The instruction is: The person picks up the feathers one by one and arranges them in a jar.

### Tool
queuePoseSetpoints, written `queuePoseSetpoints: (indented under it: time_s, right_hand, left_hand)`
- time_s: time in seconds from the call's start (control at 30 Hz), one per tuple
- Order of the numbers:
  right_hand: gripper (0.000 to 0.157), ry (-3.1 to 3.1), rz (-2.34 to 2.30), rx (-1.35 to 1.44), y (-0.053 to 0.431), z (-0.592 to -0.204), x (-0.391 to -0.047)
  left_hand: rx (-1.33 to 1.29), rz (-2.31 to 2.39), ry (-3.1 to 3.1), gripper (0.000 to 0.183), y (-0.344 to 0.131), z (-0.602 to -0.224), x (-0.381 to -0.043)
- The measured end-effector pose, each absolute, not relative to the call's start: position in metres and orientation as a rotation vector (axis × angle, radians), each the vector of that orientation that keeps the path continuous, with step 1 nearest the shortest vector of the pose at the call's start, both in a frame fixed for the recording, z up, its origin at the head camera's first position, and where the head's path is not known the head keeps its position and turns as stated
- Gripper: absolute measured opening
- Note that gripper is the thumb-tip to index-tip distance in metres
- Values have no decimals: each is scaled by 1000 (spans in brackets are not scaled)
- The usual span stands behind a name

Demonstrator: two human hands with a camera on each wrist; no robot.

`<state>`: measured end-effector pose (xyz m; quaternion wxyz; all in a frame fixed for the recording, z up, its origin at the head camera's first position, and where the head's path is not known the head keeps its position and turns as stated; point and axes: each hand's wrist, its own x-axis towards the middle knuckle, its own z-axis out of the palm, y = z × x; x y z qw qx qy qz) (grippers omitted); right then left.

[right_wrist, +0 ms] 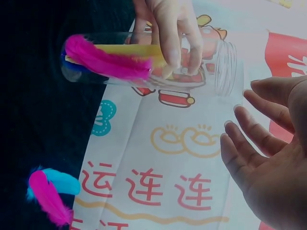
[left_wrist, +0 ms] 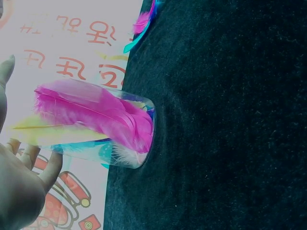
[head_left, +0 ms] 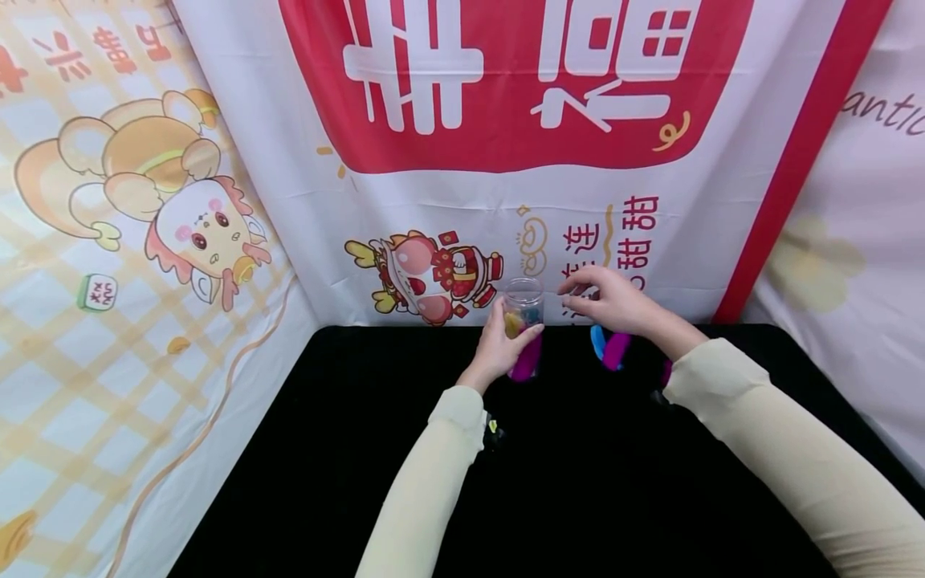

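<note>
A clear jar [head_left: 531, 309] with a threaded, lidless mouth stands at the table's far edge. Inside it are magenta feathers [left_wrist: 103, 112], a yellow feather [right_wrist: 129, 50], and blue and white ones. My left hand [head_left: 499, 341] grips the jar around its side, thumb across the front. Just right of the rim, my right hand [head_left: 610, 301] hovers with fingers loosely bent. In the right wrist view that hand [right_wrist: 273, 139] has nothing between its fingers. A magenta feather [right_wrist: 50, 199] and a blue feather [right_wrist: 64, 182] lie together on the table, to the jar's right.
Black cloth covers the table [head_left: 347, 449]. A printed white curtain [head_left: 318, 241] hangs right behind its far edge. Something magenta [head_left: 666, 372] shows partly beside the right sleeve. Small dark devices sit at both wrists.
</note>
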<state>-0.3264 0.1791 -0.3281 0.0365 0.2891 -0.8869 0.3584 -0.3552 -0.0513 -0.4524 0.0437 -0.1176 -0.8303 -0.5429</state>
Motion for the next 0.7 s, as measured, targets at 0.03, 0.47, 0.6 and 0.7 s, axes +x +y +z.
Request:
queuePoseSetpoints:
  time_s: [0.03,0.47,0.6,0.7]
  right_hand:
    - [21,-2720,1110,884,181,-329,-326]
    - [17,-2693,1096,806,207,-345,-324]
    - [18,-2709,1082,782,216,-348,-324]
    - [19,-2722,1072,761,223,-352,-324]
  left_hand:
    - [-360,-1660,-2538,88,-51,-453,-355]
    - [-356,-1644,-2548,89,-49,-454,-355]
    - [-337,-1642,-2557,90,-49,-452,-354]
    - [-334,-1646,-2559,92,-49,-451,-354]
